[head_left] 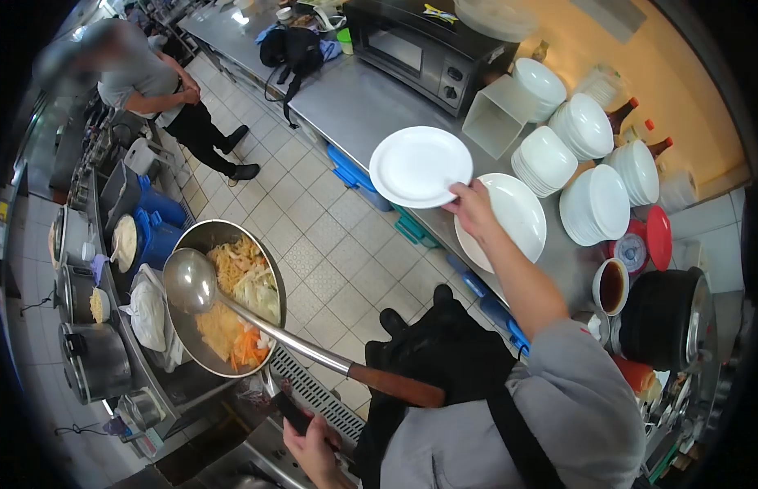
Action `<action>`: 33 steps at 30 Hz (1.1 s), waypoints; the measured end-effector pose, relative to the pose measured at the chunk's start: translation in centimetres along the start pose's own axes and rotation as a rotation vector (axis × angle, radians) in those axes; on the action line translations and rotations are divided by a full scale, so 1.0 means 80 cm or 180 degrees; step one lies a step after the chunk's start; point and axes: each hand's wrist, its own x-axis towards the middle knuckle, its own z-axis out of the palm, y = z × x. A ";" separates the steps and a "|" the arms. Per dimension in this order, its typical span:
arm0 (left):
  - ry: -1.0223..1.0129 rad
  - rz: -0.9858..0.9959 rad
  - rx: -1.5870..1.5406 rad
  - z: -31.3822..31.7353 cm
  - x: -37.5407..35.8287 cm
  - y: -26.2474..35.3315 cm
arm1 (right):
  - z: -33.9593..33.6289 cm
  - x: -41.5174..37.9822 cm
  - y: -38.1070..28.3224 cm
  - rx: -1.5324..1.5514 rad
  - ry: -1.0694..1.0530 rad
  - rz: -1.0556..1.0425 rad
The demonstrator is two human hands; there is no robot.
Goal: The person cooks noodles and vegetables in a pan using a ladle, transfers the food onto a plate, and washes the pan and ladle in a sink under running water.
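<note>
My right hand grips the rim of a white plate, held over the counter's front edge. Below and beside it lies a larger white oval plate on the steel counter. My left hand is closed round the black handle of a deep metal pan. Noodles, cabbage and carrot strips are in the pan. A large ladle rests in the pan, its wooden handle reaching toward my body.
Stacked white bowls, a toaster oven and a black pot stand on the right counter. Blue bins and a lidded pot are at left. Another person stands at the upper left.
</note>
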 end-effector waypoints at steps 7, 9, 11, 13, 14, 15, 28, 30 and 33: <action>0.0110 -0.0185 0.0307 0.020 -0.013 0.029 | 0.055 0.128 0.075 0.0403 0.0211 0.0147; 0.0275 -0.0477 0.0436 0.019 -0.017 0.027 | 0.051 0.148 0.085 0.0985 -0.0211 0.0000; 0.0180 -0.0325 0.0518 0.019 -0.012 0.019 | 0.050 0.151 0.083 0.1032 -0.0128 0.0025; 0.0348 -0.0020 0.0354 0.018 -0.008 0.018 | 0.048 0.128 0.079 0.0684 -0.0030 -0.0043; 0.0280 0.0023 0.0373 0.008 -0.005 0.011 | 0.048 0.116 0.069 0.0350 -0.0072 -0.0073; 0.0257 0.0031 0.0354 0.010 -0.003 0.011 | 0.040 0.096 0.056 0.0345 -0.0069 -0.0103; -0.0666 -0.0267 -0.0054 0.052 0.029 -0.028 | 0.063 -0.215 0.008 -0.0700 -0.3230 0.2698; -0.0698 -0.0156 -0.0059 0.066 0.016 -0.046 | 0.093 -0.255 -0.019 -0.0440 -0.3398 0.2985; -0.0774 -0.0243 -0.0181 0.071 -0.001 -0.051 | 0.105 -0.274 -0.007 -0.1191 -0.3735 0.2656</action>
